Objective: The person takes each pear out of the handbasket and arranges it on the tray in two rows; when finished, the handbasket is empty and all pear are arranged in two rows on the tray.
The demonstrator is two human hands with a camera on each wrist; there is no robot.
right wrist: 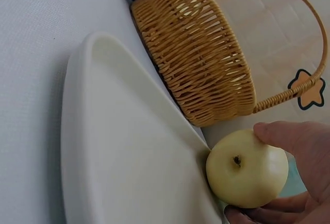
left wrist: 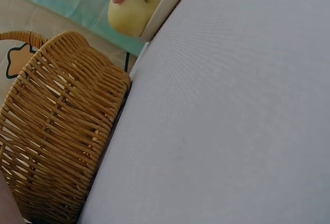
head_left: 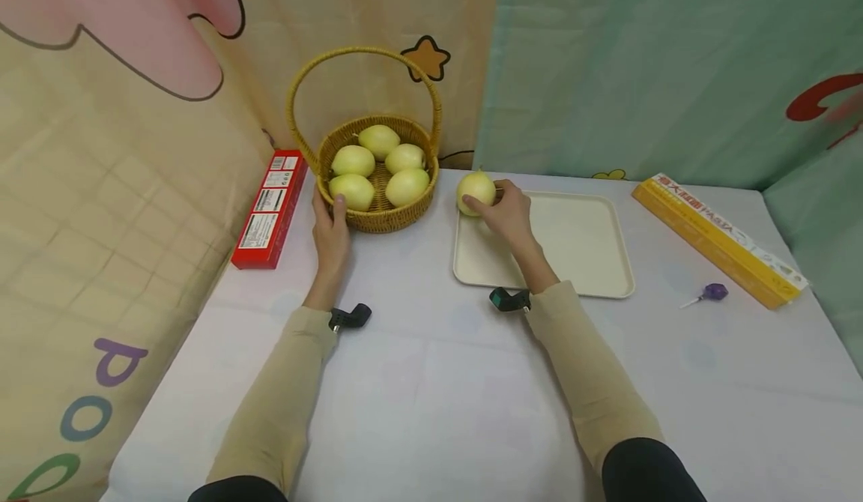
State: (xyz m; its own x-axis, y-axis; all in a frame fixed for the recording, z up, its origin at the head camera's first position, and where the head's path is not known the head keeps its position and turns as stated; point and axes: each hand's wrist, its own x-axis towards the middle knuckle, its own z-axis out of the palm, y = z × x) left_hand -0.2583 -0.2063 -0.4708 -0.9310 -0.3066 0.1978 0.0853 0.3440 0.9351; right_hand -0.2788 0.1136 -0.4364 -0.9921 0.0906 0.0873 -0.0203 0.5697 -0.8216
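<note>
My left hand [head_left: 331,243] grips the near left side of a wicker basket [head_left: 384,222], its thumb at the rim and its fingers along the outer wall. Several pale yellow pears [head_left: 353,160] lie inside, under the tall arched handle. With thumb and fingers my right hand [head_left: 507,216] holds another pear [head_left: 476,192] at the far left corner of a cream tray [head_left: 573,243]. In the right wrist view this pear [right wrist: 242,170] overlaps the tray's edge, its blossom end facing the camera. The left wrist view shows the basket's woven wall [left wrist: 62,121] close up.
A red box [head_left: 267,213] lies left of the basket. Right of the tray lie a long yellow box [head_left: 718,240] and a purple-wrapped lollipop [head_left: 715,291]. Printed curtains [head_left: 640,75] hang along the back of the white-covered table [head_left: 431,382].
</note>
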